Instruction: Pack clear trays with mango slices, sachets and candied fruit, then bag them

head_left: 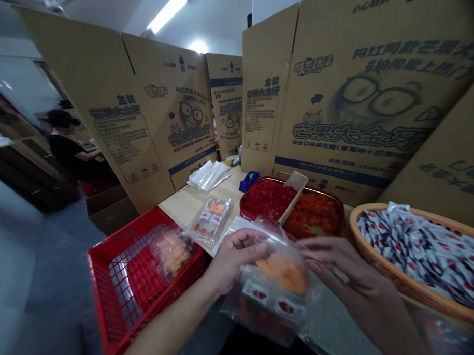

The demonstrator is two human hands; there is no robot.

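Both hands hold a clear plastic bag [274,292] low in the middle of the view. Inside it are orange pieces and small white sachets with red print. My left hand [234,260] pinches the bag's upper left edge, fingers closed. My right hand [342,269] grips the bag's right side, fingers curled on the plastic. Just behind the hands stands a red tray [255,191], split by a cardboard divider into red pieces and orange pieces.
A red mesh basket [117,277] at left holds a filled bag [172,253]. Another filled bag [210,220] lies on the table. A wicker basket [411,295] of white sachets stands right. Tall cardboard boxes [341,93] wall the back. A person [70,148] works far left.
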